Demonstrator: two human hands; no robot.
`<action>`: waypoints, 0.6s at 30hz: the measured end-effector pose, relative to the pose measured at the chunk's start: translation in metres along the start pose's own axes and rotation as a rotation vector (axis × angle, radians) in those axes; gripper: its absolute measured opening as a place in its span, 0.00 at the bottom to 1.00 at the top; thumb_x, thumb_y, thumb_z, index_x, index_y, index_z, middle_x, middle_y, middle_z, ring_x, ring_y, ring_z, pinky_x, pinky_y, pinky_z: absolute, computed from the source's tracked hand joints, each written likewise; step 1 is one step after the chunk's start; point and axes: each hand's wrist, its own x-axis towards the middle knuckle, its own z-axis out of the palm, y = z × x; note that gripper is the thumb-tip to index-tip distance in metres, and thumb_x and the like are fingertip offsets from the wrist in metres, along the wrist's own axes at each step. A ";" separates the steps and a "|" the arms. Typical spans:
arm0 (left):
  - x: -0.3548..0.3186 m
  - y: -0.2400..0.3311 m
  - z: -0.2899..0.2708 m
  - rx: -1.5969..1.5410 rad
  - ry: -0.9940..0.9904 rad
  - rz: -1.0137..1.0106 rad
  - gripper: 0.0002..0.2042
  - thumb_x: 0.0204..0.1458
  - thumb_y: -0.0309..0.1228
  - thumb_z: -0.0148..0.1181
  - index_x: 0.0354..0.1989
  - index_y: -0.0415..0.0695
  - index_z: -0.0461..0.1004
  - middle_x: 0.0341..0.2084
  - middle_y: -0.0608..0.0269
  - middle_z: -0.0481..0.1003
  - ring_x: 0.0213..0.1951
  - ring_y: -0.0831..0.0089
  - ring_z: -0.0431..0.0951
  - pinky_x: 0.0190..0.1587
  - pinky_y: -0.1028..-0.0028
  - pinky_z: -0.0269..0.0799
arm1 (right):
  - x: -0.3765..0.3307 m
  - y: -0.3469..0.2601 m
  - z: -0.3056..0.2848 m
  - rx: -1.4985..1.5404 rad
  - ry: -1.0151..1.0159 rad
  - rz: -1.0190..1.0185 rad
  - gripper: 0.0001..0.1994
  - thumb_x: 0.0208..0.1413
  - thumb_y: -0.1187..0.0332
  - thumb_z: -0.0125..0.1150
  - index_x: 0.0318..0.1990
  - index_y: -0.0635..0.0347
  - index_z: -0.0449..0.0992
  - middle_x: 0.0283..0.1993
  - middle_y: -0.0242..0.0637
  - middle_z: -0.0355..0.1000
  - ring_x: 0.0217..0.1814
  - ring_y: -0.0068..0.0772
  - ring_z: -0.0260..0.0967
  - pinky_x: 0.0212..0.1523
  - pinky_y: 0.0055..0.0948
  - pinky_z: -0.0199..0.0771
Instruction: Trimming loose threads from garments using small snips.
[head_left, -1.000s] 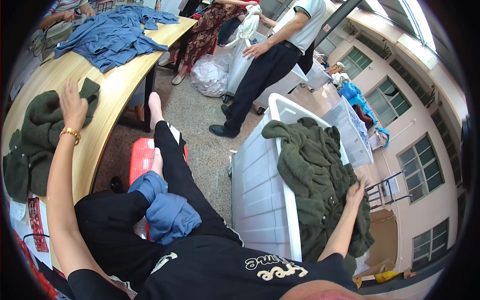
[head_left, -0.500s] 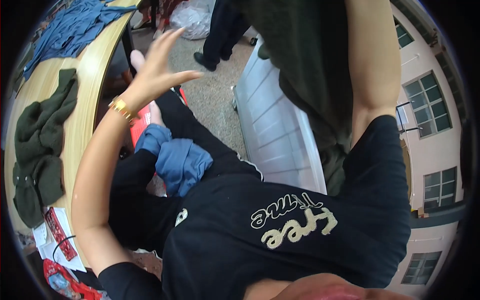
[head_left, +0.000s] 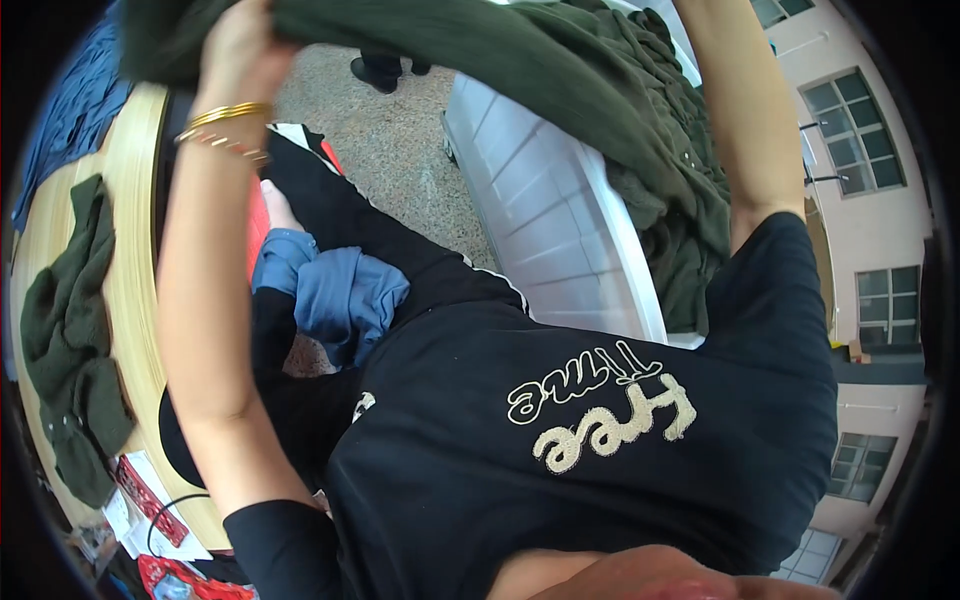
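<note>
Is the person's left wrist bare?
No, gold-coloured bracelets circle the wrist of the left hand.

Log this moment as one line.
left hand: at raised green garment, fingers hidden; right hand: beyond frame; white plastic bin: holds green garments; wooden table: another green garment

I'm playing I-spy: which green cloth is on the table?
The crumpled green garment beside the papers; other green cloth is in the left hand and the white bin.

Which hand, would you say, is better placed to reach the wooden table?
Probably the left hand, touching the raised green garment: its arm is nearer the table; the right hand is out of view.
</note>
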 end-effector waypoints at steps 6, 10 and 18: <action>-0.038 0.096 -0.035 -0.011 0.509 0.185 0.14 0.60 0.27 0.50 0.52 0.36 0.71 0.51 0.49 0.74 0.52 0.55 0.74 0.60 0.54 0.67 | -0.066 0.171 -0.019 -0.130 -0.127 -0.015 0.29 0.54 0.59 0.65 0.63 0.55 0.66 0.17 0.20 0.60 0.17 0.11 0.52 0.19 0.17 0.49; -0.045 0.157 -0.078 0.030 0.622 0.293 0.16 0.61 0.30 0.48 0.54 0.37 0.70 0.54 0.48 0.71 0.57 0.54 0.70 0.63 0.49 0.61 | -0.081 0.237 0.006 -0.288 -0.286 0.132 0.31 0.45 0.62 0.71 0.59 0.58 0.71 0.18 0.20 0.61 0.18 0.13 0.56 0.21 0.19 0.54; -0.071 0.158 -0.105 0.122 0.809 0.307 0.13 0.57 0.28 0.56 0.50 0.37 0.73 0.50 0.52 0.75 0.53 0.58 0.74 0.60 0.55 0.66 | -0.083 0.235 0.003 -0.068 -0.095 0.106 0.28 0.46 0.73 0.67 0.59 0.53 0.72 0.19 0.15 0.54 0.20 0.07 0.48 0.21 0.16 0.47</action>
